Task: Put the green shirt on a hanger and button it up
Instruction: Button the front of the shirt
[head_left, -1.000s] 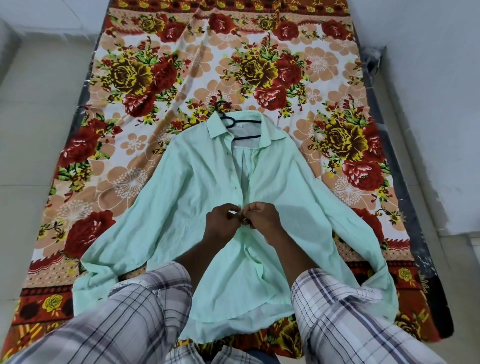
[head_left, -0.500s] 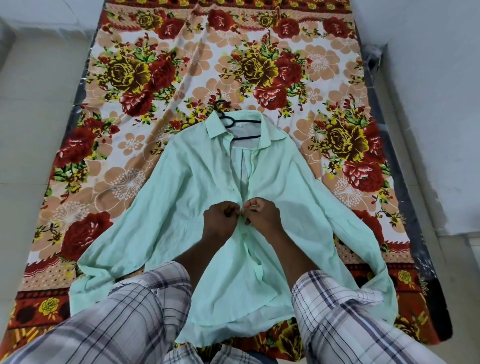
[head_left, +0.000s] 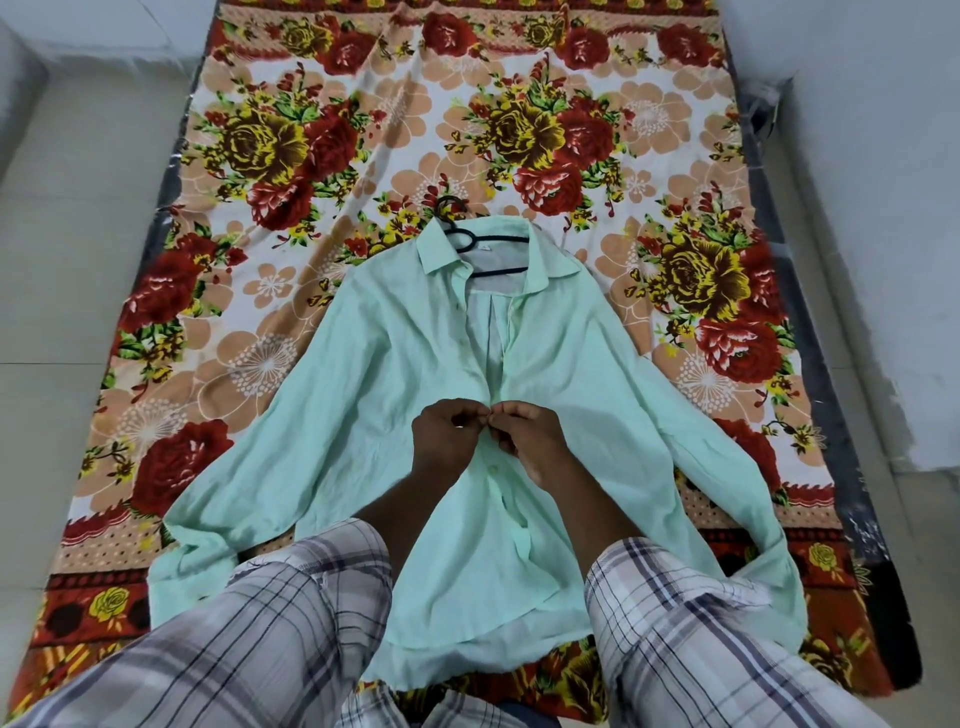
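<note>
The pale green shirt (head_left: 374, 395) lies face up on the floral bedsheet, sleeves spread to both sides. A black hanger (head_left: 470, 244) sits inside the collar, its hook poking out above. The front edges meet below my hands and gape open above them up to the collar. My left hand (head_left: 449, 434) and my right hand (head_left: 524, 436) meet at the shirt's middle seam. Each pinches one edge of the placket with curled fingers, fingertips touching. The button itself is hidden between them.
The floral bedsheet (head_left: 519, 130) covers a mattress on a pale tiled floor (head_left: 78, 208). A grey wall (head_left: 883, 208) runs along the right side. My checked sleeves (head_left: 260, 649) fill the bottom of the view.
Both hands have moved a short way up the placket toward the collar and stay pinched together on the seam. The shirt's lower front is drawn closer together.
</note>
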